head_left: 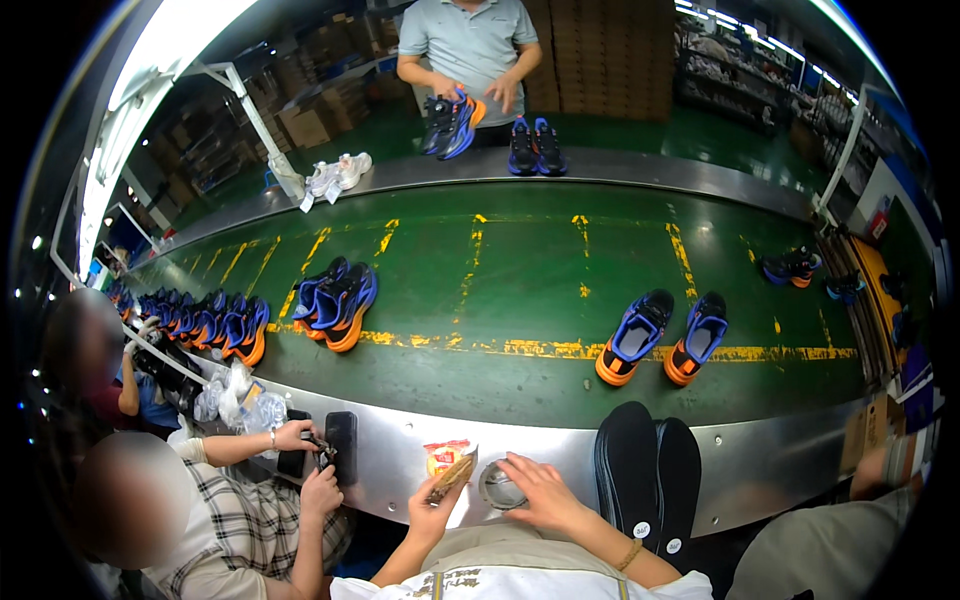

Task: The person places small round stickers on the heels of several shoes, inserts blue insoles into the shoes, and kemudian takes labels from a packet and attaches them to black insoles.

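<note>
My left hand (430,514) is closed on a flat brownish piece (453,480) whose exact kind I cannot make out. Right behind it is a red, white and yellow packet (446,456); I cannot tell whether the two are joined. My right hand (550,498) curves round the right side of a round, shiny container (498,488) on the metal ledge, fingers at its far edge and thumb at its near edge. To the right of that hand lie black insoles (628,470) in two stacks, with white round stickers at their near ends.
Blue-black shoes with orange soles (635,338) stand on the green conveyor belt (480,270), several more in a row at left. A co-worker (240,510) handles a small dark item at left. Across the belt, a person (470,50) holds a shoe (462,125). Clear plastic bags (245,400) lie on the ledge.
</note>
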A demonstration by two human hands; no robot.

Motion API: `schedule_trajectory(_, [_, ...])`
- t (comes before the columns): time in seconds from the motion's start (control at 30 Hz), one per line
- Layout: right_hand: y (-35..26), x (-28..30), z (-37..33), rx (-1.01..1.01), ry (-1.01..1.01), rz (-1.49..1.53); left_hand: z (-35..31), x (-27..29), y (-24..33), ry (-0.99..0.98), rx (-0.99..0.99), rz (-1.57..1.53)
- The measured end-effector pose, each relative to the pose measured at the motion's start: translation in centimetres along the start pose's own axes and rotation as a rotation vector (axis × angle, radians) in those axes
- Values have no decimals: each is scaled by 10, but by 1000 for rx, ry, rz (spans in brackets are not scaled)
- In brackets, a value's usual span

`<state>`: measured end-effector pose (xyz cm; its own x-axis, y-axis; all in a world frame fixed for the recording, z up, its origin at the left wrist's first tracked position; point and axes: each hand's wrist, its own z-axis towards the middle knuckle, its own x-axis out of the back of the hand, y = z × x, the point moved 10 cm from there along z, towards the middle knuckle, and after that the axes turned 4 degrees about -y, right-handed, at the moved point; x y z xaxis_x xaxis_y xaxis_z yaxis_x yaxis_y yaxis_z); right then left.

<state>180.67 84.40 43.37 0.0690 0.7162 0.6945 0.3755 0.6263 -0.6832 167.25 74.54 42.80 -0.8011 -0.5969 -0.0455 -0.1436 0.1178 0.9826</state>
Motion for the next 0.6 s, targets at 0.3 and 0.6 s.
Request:
schedule_trajectory(0.3, [7, 0, -7, -18, -9, 2, -1, -11, -11, 33, 117, -104])
schedule_trajectory(0.6, [-16, 76, -23, 120, 229, 156, 13, -55, 79, -250, -63, -47])
